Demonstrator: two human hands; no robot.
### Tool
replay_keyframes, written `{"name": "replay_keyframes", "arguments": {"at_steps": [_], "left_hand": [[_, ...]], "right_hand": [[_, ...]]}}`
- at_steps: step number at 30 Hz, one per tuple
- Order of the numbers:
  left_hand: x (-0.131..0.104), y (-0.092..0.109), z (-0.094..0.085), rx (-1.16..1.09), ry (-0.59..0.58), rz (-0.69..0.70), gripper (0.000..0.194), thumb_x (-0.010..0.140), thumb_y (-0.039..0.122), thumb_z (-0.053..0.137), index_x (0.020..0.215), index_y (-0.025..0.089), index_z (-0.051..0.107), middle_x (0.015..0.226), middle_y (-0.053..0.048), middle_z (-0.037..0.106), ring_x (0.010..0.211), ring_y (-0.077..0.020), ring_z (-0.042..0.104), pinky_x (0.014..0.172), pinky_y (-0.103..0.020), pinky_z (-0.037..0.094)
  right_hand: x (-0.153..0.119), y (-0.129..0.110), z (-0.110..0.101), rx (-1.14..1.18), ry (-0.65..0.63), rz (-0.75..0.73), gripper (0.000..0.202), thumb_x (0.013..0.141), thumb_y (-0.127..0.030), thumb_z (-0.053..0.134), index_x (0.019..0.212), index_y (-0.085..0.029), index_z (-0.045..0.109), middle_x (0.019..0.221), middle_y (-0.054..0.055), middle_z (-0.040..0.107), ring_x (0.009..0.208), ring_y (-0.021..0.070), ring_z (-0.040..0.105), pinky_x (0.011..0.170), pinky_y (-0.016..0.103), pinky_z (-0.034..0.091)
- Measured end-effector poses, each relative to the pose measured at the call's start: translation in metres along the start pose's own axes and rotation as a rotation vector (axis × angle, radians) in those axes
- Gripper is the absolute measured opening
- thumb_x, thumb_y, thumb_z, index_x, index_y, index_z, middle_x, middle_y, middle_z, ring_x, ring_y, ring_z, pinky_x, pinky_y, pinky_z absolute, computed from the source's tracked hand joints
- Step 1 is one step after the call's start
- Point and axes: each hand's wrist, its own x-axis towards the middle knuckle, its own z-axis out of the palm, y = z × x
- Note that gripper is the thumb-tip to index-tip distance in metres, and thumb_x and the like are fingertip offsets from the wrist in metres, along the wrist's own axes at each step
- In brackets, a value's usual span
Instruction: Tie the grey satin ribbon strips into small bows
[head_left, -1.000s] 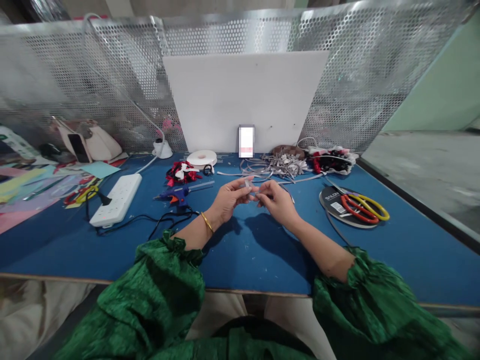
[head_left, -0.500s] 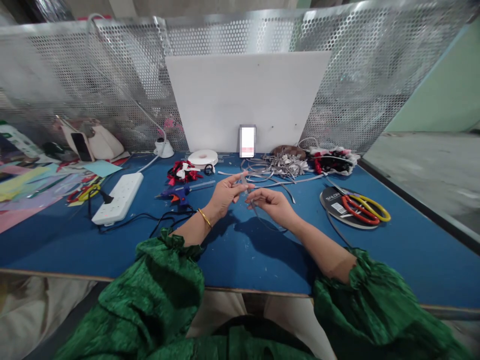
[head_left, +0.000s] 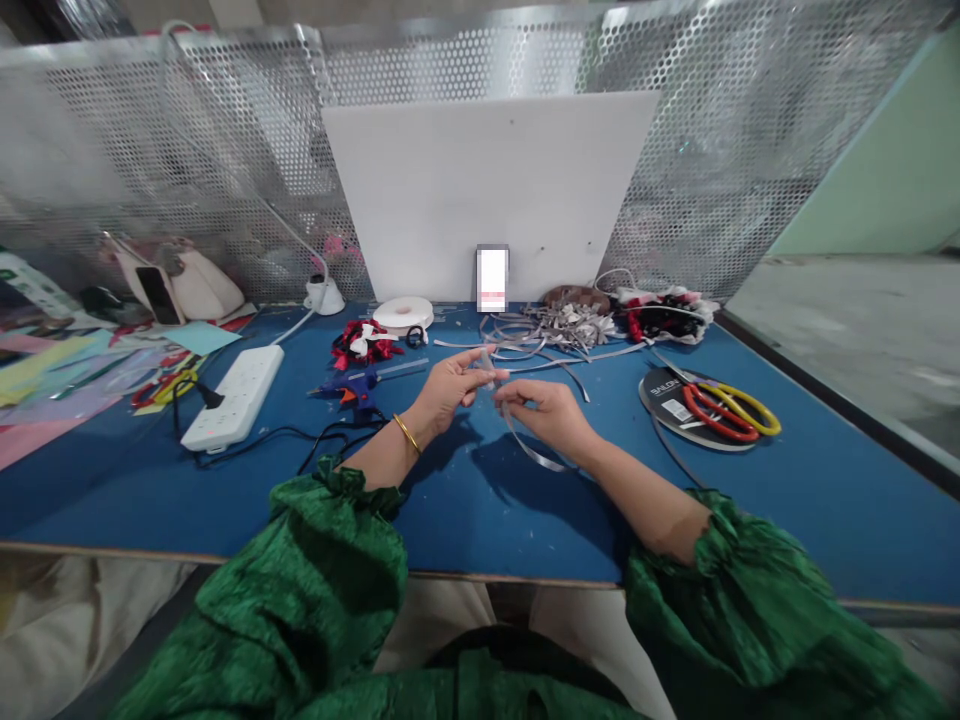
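One grey ribbon [head_left: 541, 461] hangs from the right hand [head_left: 551, 410] in a loose curve above the blue table [head_left: 495, 520]. That hand's thumb and forefinger are closed on it. The left hand [head_left: 448, 388], just beside, pinches a pale strip [head_left: 487, 364] between thumb and finger; whether both are one piece, I cannot tell. The step in hand looks like fine positioning of the ribbon at the fingertips, and the next move calls for a light, steady pinch with the loose length kept free.

Beyond the hands lies a heap of silver ribbon pieces [head_left: 577, 325]. To the left are a blue glue gun [head_left: 358, 388], red and black bows [head_left: 360, 345] and a white roll [head_left: 403, 313]. On the right, scissors [head_left: 729, 411] rest on a black spool [head_left: 664, 405].
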Motion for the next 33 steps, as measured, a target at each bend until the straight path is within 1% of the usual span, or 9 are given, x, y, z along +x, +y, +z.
{"name": "replay_keyframes", "arguments": {"at_steps": [5, 9, 13, 17, 20, 22, 24, 27, 33], "left_hand": [[-0.001, -0.002, 0.003, 0.004, -0.007, -0.025, 0.067, 0.065, 0.027, 0.080, 0.128, 0.016, 0.059, 0.087, -0.007, 0.073, 0.037, 0.0017, 0.031, 0.036, -0.017, 0.021], [-0.004, -0.003, 0.006, 0.067, -0.056, -0.028, 0.070, 0.066, 0.029, 0.079, 0.131, 0.014, 0.058, 0.068, 0.000, 0.066, 0.036, 0.0001, 0.033, 0.036, -0.018, 0.023], [-0.004, -0.007, 0.004, 0.150, -0.109, -0.004, 0.066, 0.070, 0.029, 0.075, 0.132, 0.015, 0.057, 0.060, 0.004, 0.059, 0.036, -0.0012, 0.033, 0.035, -0.018, 0.024], [-0.004, -0.009, 0.003, 0.192, -0.188, -0.023, 0.067, 0.069, 0.023, 0.074, 0.133, 0.015, 0.055, 0.061, 0.003, 0.061, 0.037, -0.0019, 0.037, 0.037, -0.017, 0.028], [-0.008, -0.004, 0.006, 0.218, -0.257, -0.026, 0.066, 0.070, 0.021, 0.072, 0.133, 0.014, 0.056, 0.066, 0.000, 0.065, 0.037, -0.0021, 0.038, 0.038, -0.018, 0.030], [-0.011, 0.000, 0.009, 0.227, -0.315, -0.029, 0.064, 0.072, 0.023, 0.071, 0.134, 0.014, 0.055, 0.075, -0.004, 0.070, 0.037, -0.0015, 0.039, 0.038, -0.018, 0.030], [-0.014, 0.003, 0.013, 0.230, -0.355, -0.053, 0.064, 0.074, 0.024, 0.070, 0.135, 0.013, 0.054, 0.085, -0.009, 0.072, 0.037, -0.0009, 0.039, 0.037, -0.018, 0.030], [-0.016, 0.004, 0.016, 0.239, -0.377, -0.082, 0.068, 0.073, 0.022, 0.070, 0.137, 0.012, 0.051, 0.085, -0.011, 0.073, 0.036, -0.0011, 0.039, 0.037, -0.017, 0.031], [-0.016, 0.000, 0.015, 0.256, -0.406, -0.072, 0.064, 0.076, 0.023, 0.067, 0.137, 0.011, 0.050, 0.088, -0.011, 0.074, 0.035, -0.0008, 0.037, 0.037, -0.017, 0.032]], "right_hand": [[-0.002, -0.006, -0.004, -0.322, 0.024, -0.233, 0.018, 0.092, -0.024, 0.054, 0.093, -0.023, 0.072, 0.091, 0.005, 0.067, 0.082, 0.0150, 0.064, 0.072, 0.025, 0.047], [0.000, -0.012, -0.006, -0.379, 0.096, -0.260, 0.018, 0.092, -0.024, 0.053, 0.093, -0.024, 0.071, 0.090, 0.005, 0.066, 0.080, 0.0150, 0.062, 0.073, 0.027, 0.046], [0.002, -0.012, -0.007, -0.275, 0.129, -0.190, 0.016, 0.092, -0.022, 0.053, 0.091, -0.023, 0.070, 0.086, 0.004, 0.067, 0.082, 0.0160, 0.063, 0.076, 0.029, 0.046], [0.004, -0.013, -0.009, -0.184, 0.165, -0.100, 0.012, 0.089, -0.025, 0.059, 0.084, -0.023, 0.068, 0.084, 0.003, 0.068, 0.082, 0.0168, 0.063, 0.078, 0.030, 0.046], [0.005, -0.014, -0.009, -0.125, 0.201, -0.078, 0.012, 0.087, -0.023, 0.060, 0.078, -0.022, 0.067, 0.080, 0.002, 0.067, 0.080, 0.0168, 0.062, 0.078, 0.030, 0.047], [0.006, -0.013, -0.010, -0.075, 0.255, -0.072, 0.009, 0.084, -0.021, 0.063, 0.075, -0.022, 0.066, 0.080, 0.002, 0.065, 0.081, 0.0173, 0.062, 0.078, 0.031, 0.047], [0.007, -0.010, -0.010, -0.019, 0.316, -0.066, 0.009, 0.080, -0.021, 0.067, 0.072, -0.021, 0.063, 0.084, 0.003, 0.063, 0.087, 0.0189, 0.061, 0.081, 0.033, 0.047], [0.009, -0.005, -0.009, 0.097, 0.332, -0.017, 0.015, 0.076, -0.020, 0.070, 0.067, -0.021, 0.058, 0.087, 0.003, 0.063, 0.096, 0.0209, 0.062, 0.086, 0.035, 0.047], [0.008, -0.002, -0.004, 0.305, 0.259, 0.229, 0.018, 0.077, -0.024, 0.066, 0.065, -0.020, 0.052, 0.080, 0.002, 0.066, 0.083, 0.0188, 0.064, 0.068, 0.030, 0.046]]}}
